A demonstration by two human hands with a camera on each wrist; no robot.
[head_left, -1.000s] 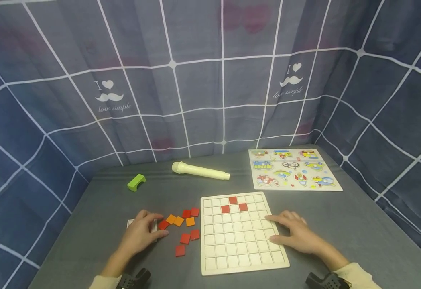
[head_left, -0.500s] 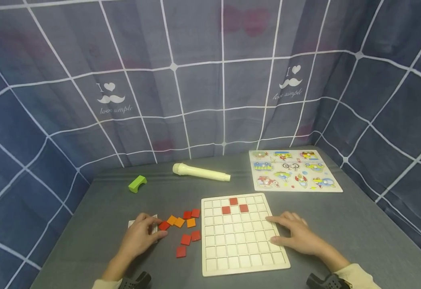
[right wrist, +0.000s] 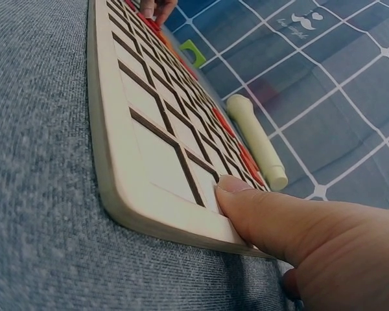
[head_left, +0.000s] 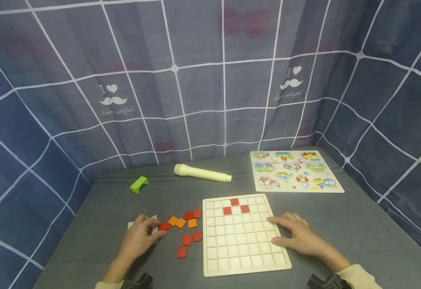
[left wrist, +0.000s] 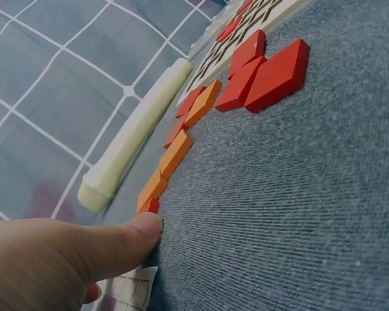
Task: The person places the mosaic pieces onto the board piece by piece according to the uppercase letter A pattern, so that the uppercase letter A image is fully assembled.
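My left hand [head_left: 138, 239] lies over a small white card with a printed grid [head_left: 154, 228], hiding most of it. Its thumb and index finger are spread beside a red square tile [head_left: 165, 225]; in the left wrist view the thumb tip overlaps that tile [left wrist: 150, 206]. To the right is a pale wooden grid board [head_left: 244, 241] with three red tiles set near its far edge, one of them the tile [head_left: 234, 202] in the farthest row. My right hand [head_left: 297, 235] rests at the board's right edge, index finger and thumb extended onto the rim.
Between the card and the board lie several loose tiles, such as an orange tile [head_left: 192, 223] and a red tile [head_left: 182, 252]. Farther back are a green arch block [head_left: 139, 184], a cream toy microphone [head_left: 203, 173] and a vehicle puzzle board [head_left: 297, 170]. A checked curtain [head_left: 203, 88] surrounds the table.
Both hands, the tiles and the board keep their places. Only the head view has shifted slightly, so everything appears a little lower and farther right.
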